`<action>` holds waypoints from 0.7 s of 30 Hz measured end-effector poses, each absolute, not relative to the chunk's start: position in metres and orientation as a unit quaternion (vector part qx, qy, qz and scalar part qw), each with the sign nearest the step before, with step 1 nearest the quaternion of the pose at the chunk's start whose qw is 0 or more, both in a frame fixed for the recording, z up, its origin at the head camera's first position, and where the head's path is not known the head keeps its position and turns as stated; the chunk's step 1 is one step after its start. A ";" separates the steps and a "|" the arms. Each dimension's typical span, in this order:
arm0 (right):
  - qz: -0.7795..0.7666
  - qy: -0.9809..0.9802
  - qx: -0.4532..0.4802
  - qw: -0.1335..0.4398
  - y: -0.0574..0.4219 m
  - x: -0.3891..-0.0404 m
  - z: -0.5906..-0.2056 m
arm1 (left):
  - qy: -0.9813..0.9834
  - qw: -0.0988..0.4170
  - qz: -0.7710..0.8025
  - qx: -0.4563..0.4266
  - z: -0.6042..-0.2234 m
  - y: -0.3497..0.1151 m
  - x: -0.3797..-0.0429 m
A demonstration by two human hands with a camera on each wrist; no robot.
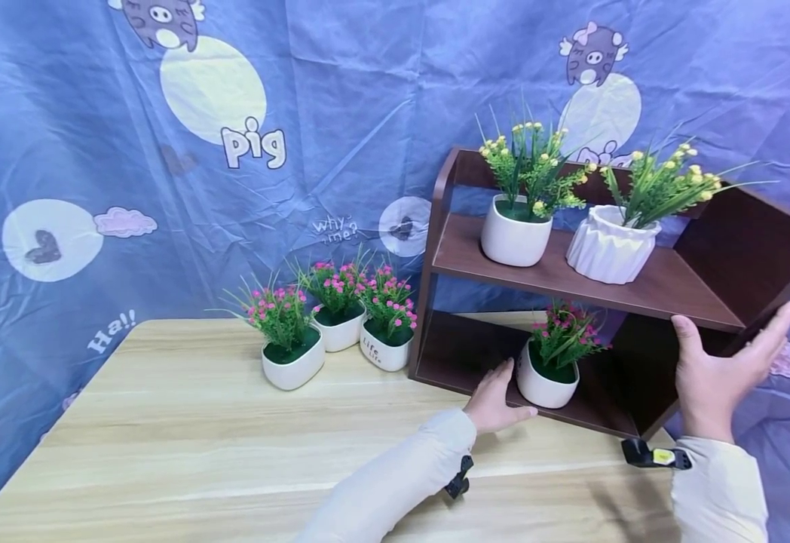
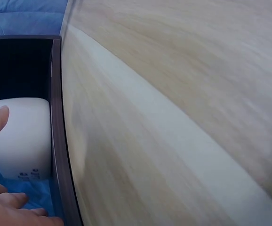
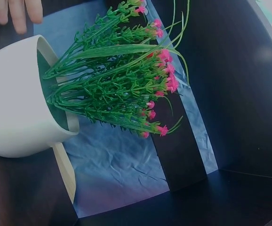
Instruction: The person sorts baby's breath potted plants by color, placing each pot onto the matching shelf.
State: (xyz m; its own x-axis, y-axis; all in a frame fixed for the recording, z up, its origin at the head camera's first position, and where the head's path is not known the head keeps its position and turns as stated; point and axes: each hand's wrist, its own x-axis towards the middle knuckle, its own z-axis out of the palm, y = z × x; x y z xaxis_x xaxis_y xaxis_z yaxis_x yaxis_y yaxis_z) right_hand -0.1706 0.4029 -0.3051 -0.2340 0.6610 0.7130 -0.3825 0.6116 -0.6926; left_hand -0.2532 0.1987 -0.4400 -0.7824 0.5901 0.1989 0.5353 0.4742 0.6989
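Head view showed a person's left hand (image 1: pixel 493 400) beside a white pot of pink flowers (image 1: pixel 549 383), which stood upright on the lower board of a brown shelf (image 1: pixel 459 354), close to that board's front edge and a little right of its middle. The hand was open, thumb well apart from the fingers, and its grip was not closed round the pot; whether the thumb touched it could not be told. The left wrist view showed small dark lettering on the same pot.

The right hand (image 1: pixel 717 381) was spread wide at the shelf's right side, its thumb by the front edge of the upper board and its fingers by the outer side panel. It had not closed round anything, and contact with the wood could not be made out.

On the upper board, a smooth white pot (image 1: pixel 515 234) stood left of a ribbed white pot (image 1: pixel 612 245), both with yellow flowers. The shelf stood toward the right end of the table (image 1: pixel 198 437). Left of it, near the table's far edge, three more pots with pink flowers (image 1: pixel 293 366) were grouped together. A blue printed cloth (image 1: pixel 341 98) hung behind.
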 end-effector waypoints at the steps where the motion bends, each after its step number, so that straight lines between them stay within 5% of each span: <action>1: 0.428 -0.657 -0.103 0.611 0.403 -0.171 -0.305 | 0.860 0.035 0.393 0.325 -0.441 0.197 -0.254; 21: 0.419 -0.656 -0.091 0.622 0.415 -0.177 -0.313 | 0.835 0.078 0.466 0.281 -0.442 0.136 -0.268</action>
